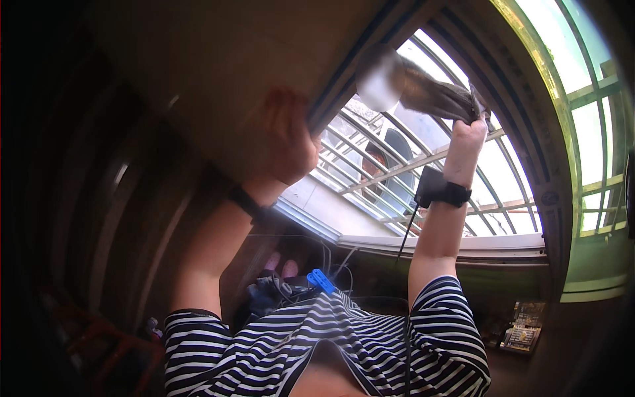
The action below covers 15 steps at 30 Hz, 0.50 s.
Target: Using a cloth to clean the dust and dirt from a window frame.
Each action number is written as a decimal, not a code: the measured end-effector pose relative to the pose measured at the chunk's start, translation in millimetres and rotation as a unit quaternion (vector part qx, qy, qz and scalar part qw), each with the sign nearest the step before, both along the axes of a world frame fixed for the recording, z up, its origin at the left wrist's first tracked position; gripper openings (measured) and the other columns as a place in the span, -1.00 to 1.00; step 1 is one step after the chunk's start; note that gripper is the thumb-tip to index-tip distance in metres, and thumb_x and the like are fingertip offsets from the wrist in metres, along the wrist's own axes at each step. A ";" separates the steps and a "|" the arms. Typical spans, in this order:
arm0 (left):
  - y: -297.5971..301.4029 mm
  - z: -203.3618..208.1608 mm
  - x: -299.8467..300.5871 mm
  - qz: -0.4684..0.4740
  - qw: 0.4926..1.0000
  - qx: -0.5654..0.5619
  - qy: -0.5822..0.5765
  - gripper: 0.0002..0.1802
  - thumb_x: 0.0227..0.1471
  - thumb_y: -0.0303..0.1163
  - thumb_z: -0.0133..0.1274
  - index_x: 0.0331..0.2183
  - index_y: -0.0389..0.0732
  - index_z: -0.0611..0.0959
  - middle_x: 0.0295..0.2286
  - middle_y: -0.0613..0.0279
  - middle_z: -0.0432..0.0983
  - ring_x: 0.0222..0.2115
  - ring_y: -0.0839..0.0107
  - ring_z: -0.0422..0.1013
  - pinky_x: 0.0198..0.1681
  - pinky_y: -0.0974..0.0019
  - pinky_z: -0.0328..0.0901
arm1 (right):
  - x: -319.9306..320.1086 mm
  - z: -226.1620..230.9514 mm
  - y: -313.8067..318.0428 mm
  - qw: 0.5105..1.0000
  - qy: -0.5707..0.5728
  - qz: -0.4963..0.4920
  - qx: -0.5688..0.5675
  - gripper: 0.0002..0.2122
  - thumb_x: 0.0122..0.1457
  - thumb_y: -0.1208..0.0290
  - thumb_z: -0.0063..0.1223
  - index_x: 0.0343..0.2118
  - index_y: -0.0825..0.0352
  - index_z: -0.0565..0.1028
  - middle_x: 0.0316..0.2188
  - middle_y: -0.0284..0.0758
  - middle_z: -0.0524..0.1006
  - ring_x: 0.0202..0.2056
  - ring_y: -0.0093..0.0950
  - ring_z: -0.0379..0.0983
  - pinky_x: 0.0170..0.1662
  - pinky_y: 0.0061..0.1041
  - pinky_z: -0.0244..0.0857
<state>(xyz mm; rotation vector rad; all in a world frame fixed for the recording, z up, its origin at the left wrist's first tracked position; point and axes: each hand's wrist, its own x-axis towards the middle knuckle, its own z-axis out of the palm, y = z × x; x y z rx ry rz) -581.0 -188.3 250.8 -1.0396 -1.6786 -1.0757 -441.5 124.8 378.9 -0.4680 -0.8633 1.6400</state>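
Raised at the upper right, my right hand (468,132) is closed on a grey-brown cloth (436,94), which stretches left from it in front of the barred window (423,159). My left hand (291,135) lies in shadow against the dark panel (218,73) beside the window frame. Its fingers point up and look stretched out, with nothing visible in them. A pale, blurred patch covers the cloth's left end, so that end is hidden. Both wrists wear black bands; a small dark box with a cable sits at the right wrist.
Metal bars cross the window, with a round fan-like unit (380,162) behind them. A white sill (450,246) runs below. Greenish glass (592,165) curves along the right. A blue clip (321,281), cables and pink footwear (289,268) show lower down.
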 end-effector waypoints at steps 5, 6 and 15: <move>3.4 -2.9 0.4 0.000 1.000 0.007 0.007 -0.25 0.12 -0.30 0.02 0.14 -0.56 0.08 0.12 -0.42 -0.04 0.14 -0.35 -0.03 0.21 -0.19 -0.05 | -73.4 9.1 -8.2 0.980 0.062 0.183 0.037 -0.67 0.36 0.37 -0.36 -0.08 0.53 0.40 -0.10 -0.05 0.48 -0.06 -0.26 0.45 0.09 -0.20 0.32; 0.4 -3.1 1.9 -0.001 1.000 0.004 -0.001 -0.25 0.12 -0.30 0.02 0.14 -0.57 0.08 0.12 -0.43 -0.04 0.14 -0.34 -0.03 0.21 -0.18 -0.06 | -77.1 2.9 -18.2 0.972 0.074 0.221 0.041 -0.68 0.35 0.38 -0.36 -0.08 0.53 0.40 -0.10 -0.05 0.48 -0.06 -0.26 0.45 0.10 -0.20 0.32; 0.2 -10.6 2.3 0.015 1.000 -0.008 -0.021 -0.24 0.12 -0.30 0.02 0.13 -0.59 0.08 0.12 -0.45 -0.02 0.14 -0.31 0.00 0.20 -0.15 -0.05 | -106.6 12.8 -55.2 0.835 0.173 0.510 0.111 -0.70 0.33 0.47 -0.36 -0.08 0.52 0.41 -0.09 -0.06 0.49 -0.03 -0.29 0.44 0.13 -0.28 0.28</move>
